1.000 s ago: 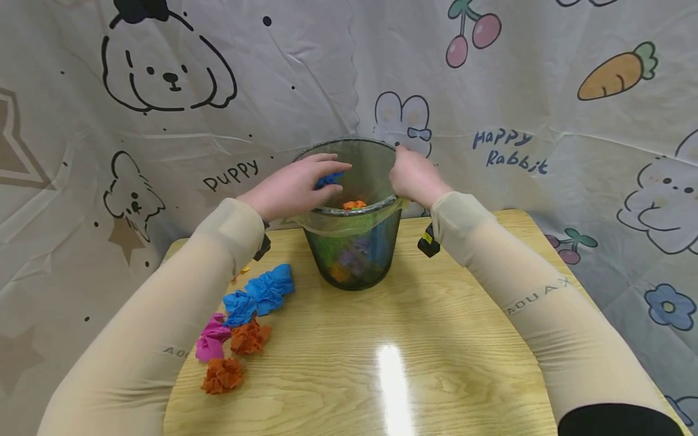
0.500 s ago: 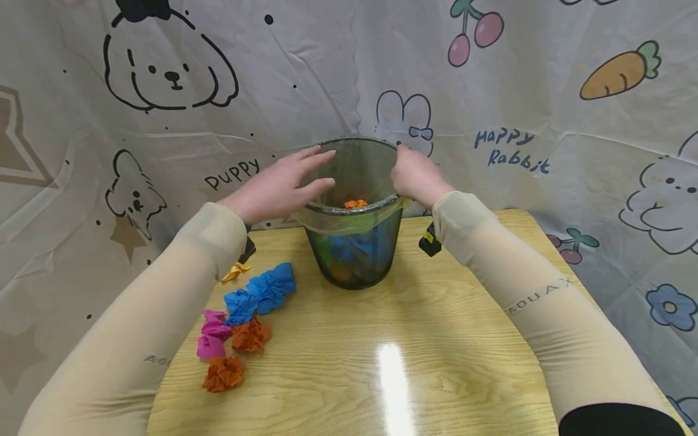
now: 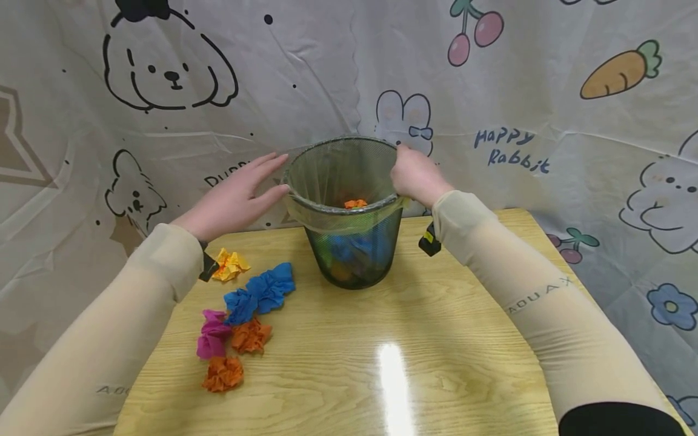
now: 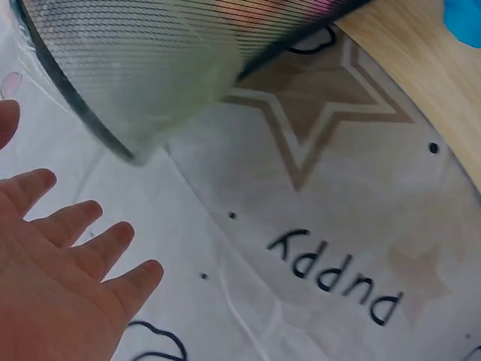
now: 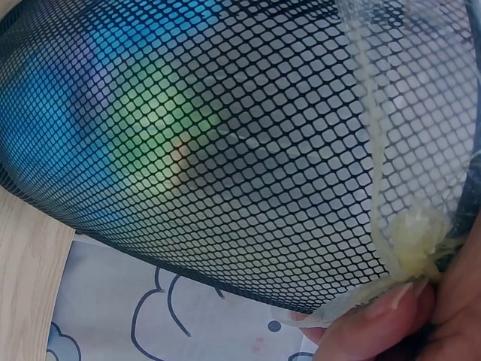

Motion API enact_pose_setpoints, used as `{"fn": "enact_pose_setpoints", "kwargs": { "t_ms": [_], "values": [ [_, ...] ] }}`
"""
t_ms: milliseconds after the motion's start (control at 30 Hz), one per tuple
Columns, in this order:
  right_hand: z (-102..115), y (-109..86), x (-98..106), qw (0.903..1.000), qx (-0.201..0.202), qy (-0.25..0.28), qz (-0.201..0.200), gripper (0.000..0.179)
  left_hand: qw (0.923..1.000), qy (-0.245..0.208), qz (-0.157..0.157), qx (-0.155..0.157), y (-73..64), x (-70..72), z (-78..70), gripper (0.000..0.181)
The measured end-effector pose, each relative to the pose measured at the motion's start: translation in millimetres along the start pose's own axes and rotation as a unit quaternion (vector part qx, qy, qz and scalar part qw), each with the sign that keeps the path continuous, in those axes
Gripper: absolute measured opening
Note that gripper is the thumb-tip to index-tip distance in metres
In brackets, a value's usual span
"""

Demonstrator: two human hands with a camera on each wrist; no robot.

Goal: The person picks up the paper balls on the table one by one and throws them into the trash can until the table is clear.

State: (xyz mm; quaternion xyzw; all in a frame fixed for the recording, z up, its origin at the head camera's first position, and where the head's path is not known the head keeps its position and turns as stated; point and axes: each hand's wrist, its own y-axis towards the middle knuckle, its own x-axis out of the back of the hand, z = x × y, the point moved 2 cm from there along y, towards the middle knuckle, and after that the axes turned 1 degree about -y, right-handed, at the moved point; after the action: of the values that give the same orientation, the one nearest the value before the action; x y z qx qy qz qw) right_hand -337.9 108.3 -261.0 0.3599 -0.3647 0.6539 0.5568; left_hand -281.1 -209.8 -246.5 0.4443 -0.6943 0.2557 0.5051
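Note:
A black mesh wastebasket (image 3: 360, 260) stands upright at the back of the table, lined with a translucent yellowish bag (image 3: 343, 223) folded over its rim. Crumpled orange paper (image 3: 355, 204) shows inside, and blue and green paper shows through the mesh. My right hand (image 3: 418, 177) grips the rim on the right; in the right wrist view its fingers (image 5: 379, 320) lie beside a knotted bit of bag (image 5: 417, 237). To the left of the rim hovers my left hand (image 3: 240, 197), fingers spread and holding nothing. The left wrist view shows that hand (image 4: 68, 271) apart from the basket (image 4: 75, 113).
Left of the basket lie crumpled papers on the wooden table (image 3: 436, 363): yellow (image 3: 230, 265), blue (image 3: 264, 292), magenta (image 3: 212, 336), and two orange-brown balls (image 3: 251, 336). A printed cloth (image 3: 305, 54) hangs right behind the table.
A crumpled blue paper has left my left hand and dropped into the basket. That hand has drawn back leftward, uncovering the yellow paper. My right hand keeps its place on the rim.

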Motion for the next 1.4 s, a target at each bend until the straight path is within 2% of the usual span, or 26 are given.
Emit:
{"fn": "enact_pose_setpoints", "kwargs": {
  "t_ms": [267, 433, 633, 900, 1133, 1267, 1400],
  "values": [
    [0.0, -0.2, -0.7, 1.0000, -0.001, 0.006, 0.003, 0.065, 0.9996, 0.008, 0.003, 0.027, -21.3, -5.4, 28.6, 0.073],
    [-0.5, 0.8, -1.2, 1.0000, 0.001, 0.003, 0.000, 0.064, 0.9990, 0.024, 0.014, 0.035, -30.8, -16.9, 42.4, 0.071],
    [-2.8, 1.6, -1.4, 1.0000, 0.000, 0.004, -0.001, 0.064, 0.9980, 0.030, 0.049, 0.028, -40.1, -47.4, 54.1, 0.072],
    [-1.7, 0.9, -1.3, 1.0000, 0.002, 0.009, -0.001, 0.064, 0.9936, 0.017, 0.101, 0.047, -49.1, -93.9, 69.6, 0.077],
    [0.7, 0.1, 0.0, 1.0000, -0.002, 0.005, -0.002, 0.064, 0.9882, 0.004, 0.145, 0.050, -52.0, -131.7, 78.1, 0.082],
    [0.0, 0.3, -0.4, 1.0000, -0.003, 0.005, 0.000, 0.065, 0.9843, 0.004, 0.168, 0.056, -52.5, -149.3, 82.3, 0.084],
    [-1.4, 1.1, -1.0, 1.0000, -0.001, 0.004, 0.000, 0.064, 0.9836, 0.007, 0.172, 0.052, -52.4, -159.8, 85.6, 0.084]
  ]
}}
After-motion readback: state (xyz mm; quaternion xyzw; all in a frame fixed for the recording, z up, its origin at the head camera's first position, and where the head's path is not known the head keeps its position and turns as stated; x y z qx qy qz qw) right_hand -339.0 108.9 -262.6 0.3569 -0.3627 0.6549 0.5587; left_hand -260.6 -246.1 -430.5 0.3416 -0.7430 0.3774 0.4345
